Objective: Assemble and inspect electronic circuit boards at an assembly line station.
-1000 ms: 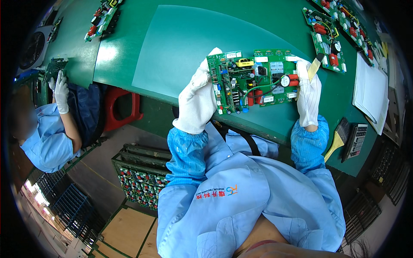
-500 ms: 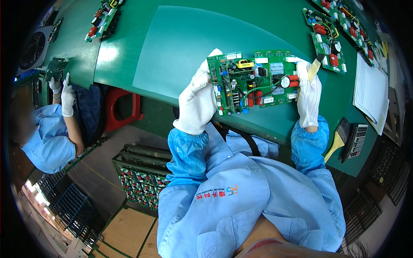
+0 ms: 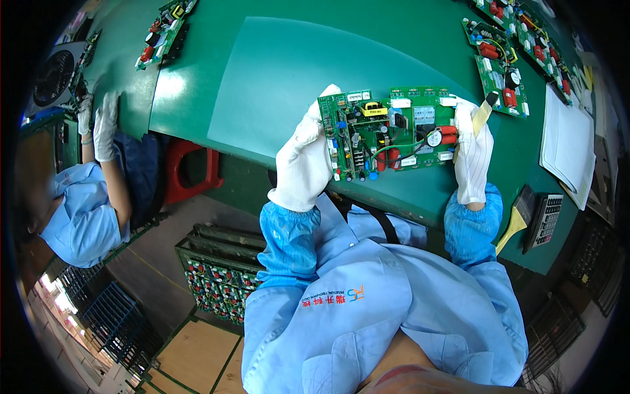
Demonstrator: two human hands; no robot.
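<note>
Both my hands, in white knit gloves, hold a green circuit board above the bench, its component side up. It carries red cylindrical capacitors, a yellow transformer, a green wire and many small parts. My left hand grips the board's left edge, the thumb along the side and the other fingers mostly hidden beneath. At the right edge, my right hand is closed on the board. A flat cream-coloured handle with a black tip, perhaps a small brush, also sticks up from my right hand.
Similar circuit boards lie at far right, and another board at far left. White papers, a brush and a calculator sit on the right. A rack of boards stands below left; a co-worker sits beyond a red stool.
My hands and the board appear slightly lower in the picture, as the whole view has shifted a little. The co-worker's gloved hands have moved, and the board near them no longer shows there.
</note>
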